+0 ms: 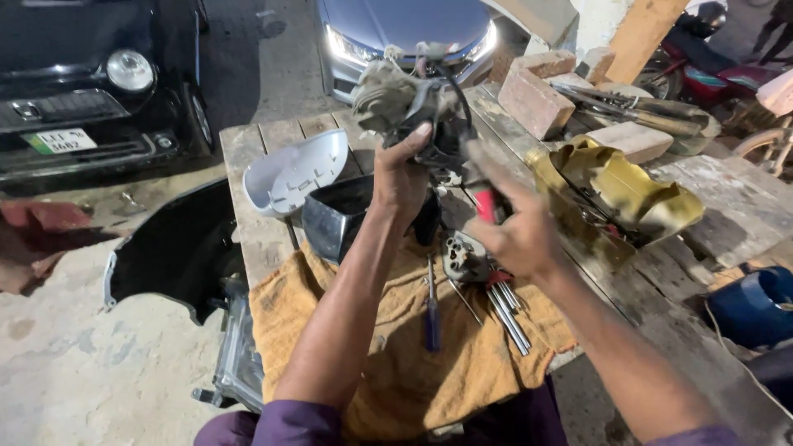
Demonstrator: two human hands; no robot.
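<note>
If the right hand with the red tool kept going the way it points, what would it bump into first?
Probably the grimy mirror mechanism that the left hand holds up. The right hand aims its red-handled tool up toward it, though blur leaves the depth unclear.

We see an outdoor work area at night, lit by the headlamps of a silver car (405, 33) parked beyond the fingers. A black car (83, 83) stands to their left on the pale concrete ground (74, 363). The weathered plank workbench (264, 239) extends beneath them, bearing bricks (535, 101) to their upper right. We note a red motorcycle (702, 70) farther right.
</note>
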